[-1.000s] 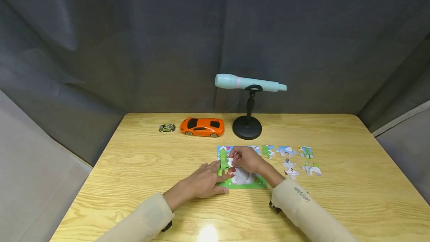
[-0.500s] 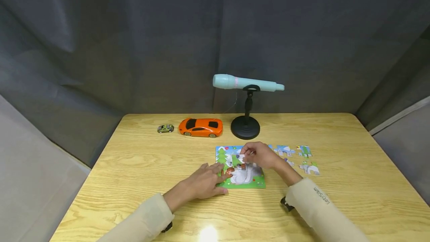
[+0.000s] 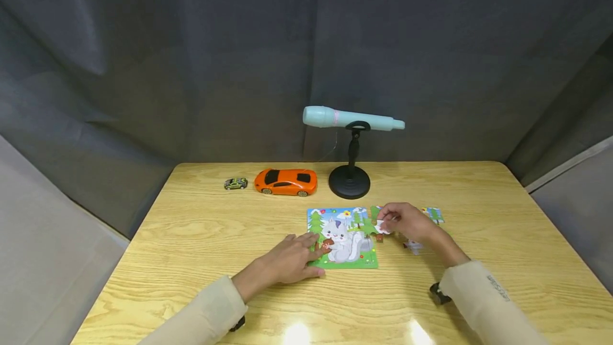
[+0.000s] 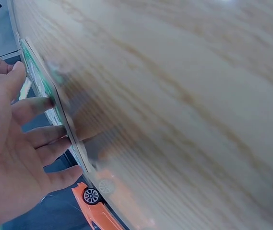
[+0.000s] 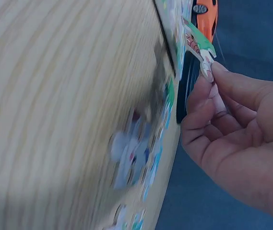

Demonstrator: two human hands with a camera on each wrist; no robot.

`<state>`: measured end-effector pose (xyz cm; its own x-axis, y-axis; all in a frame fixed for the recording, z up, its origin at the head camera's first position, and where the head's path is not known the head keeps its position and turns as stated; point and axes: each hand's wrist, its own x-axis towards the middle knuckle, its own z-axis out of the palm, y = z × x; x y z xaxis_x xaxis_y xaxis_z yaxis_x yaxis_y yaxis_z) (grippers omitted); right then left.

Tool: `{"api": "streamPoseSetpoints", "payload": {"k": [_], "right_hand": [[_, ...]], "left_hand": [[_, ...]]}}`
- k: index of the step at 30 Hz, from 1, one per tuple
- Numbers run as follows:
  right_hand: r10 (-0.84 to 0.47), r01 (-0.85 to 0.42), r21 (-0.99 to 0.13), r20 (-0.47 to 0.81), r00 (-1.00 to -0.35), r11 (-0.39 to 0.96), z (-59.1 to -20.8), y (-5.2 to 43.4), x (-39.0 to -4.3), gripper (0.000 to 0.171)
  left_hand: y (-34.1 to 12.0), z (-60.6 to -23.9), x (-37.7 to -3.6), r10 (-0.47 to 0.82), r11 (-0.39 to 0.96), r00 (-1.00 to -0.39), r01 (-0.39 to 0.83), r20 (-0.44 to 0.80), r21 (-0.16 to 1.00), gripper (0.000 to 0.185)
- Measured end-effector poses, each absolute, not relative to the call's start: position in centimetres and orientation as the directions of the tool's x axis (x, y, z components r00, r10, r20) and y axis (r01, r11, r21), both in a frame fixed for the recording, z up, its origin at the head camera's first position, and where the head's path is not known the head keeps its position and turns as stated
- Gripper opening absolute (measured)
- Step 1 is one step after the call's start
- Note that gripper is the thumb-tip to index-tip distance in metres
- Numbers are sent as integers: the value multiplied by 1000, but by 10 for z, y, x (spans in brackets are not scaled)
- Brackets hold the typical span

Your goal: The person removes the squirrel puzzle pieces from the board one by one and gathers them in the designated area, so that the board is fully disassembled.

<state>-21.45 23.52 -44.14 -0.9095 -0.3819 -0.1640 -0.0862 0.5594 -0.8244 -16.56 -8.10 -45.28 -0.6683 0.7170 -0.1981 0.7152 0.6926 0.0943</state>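
Note:
A squirrel picture puzzle (image 3: 342, 252) lies on the table in front of the person. The left hand (image 3: 289, 262) rests on its left edge with fingers extended; in the left wrist view, fingertips of the left hand (image 4: 26, 143) touch the board's edge. Just right of the picture, the right hand (image 3: 407, 222) pinches a puzzle piece (image 5: 201, 43) between thumb and fingers, held above the table. That piece shows green, white and brown. Under and beyond the right hand lie loose puzzle pieces (image 3: 435, 214), some hidden by it.
Behind the puzzle stand an orange toy car (image 3: 286, 182), a small patterned toy car (image 3: 235, 183) and a light blue microphone (image 3: 351, 118) on a black stand (image 3: 349, 181). A dark curtain (image 3: 239, 68) hangs along the table's back edge.
The right hand has moved right, from over the picture to beside its right edge, carrying the puzzle piece. The squirrel's face is now uncovered. The left hand has stayed in place.

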Motion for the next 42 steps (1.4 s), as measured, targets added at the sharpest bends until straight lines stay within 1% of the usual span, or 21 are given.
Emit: {"api": "streamPoseSetpoints", "payload": {"k": [7,12,20,25,29,35,38,42], "right_hand": [[-381,-105,-799,-162,-910,591,-442,249,-212,12],[-354,-87,-765,-191,-915,638,-446,252,-212,11],[-312,-113,-672,-182,-932,732,-452,248,-212,9],[-288,-98,-640,-200,-937,762,-454,245,-212,10],[-295,-114,-616,-200,-934,779,-453,243,-211,6],[-277,-112,-617,-179,-944,779,-446,242,-212,8],[-288,-128,-619,-165,-943,775,-443,238,-212,7],[-322,-155,-634,-156,-934,757,-438,232,-209,8]], "left_hand": [[-80,-452,-166,717,693,-670,714,-190,98,57],[-80,-452,-166,716,694,-672,713,-189,97,57],[-79,-452,-165,709,702,-678,704,-194,105,57],[-79,-452,-166,708,703,-678,703,-197,108,56],[-79,-452,-167,712,700,-675,704,-194,120,55],[-78,-453,-172,725,688,-671,713,-153,134,49],[-78,-454,-176,730,684,-671,713,-130,153,46],[-78,-454,-178,728,684,-676,703,-118,195,47]]}}
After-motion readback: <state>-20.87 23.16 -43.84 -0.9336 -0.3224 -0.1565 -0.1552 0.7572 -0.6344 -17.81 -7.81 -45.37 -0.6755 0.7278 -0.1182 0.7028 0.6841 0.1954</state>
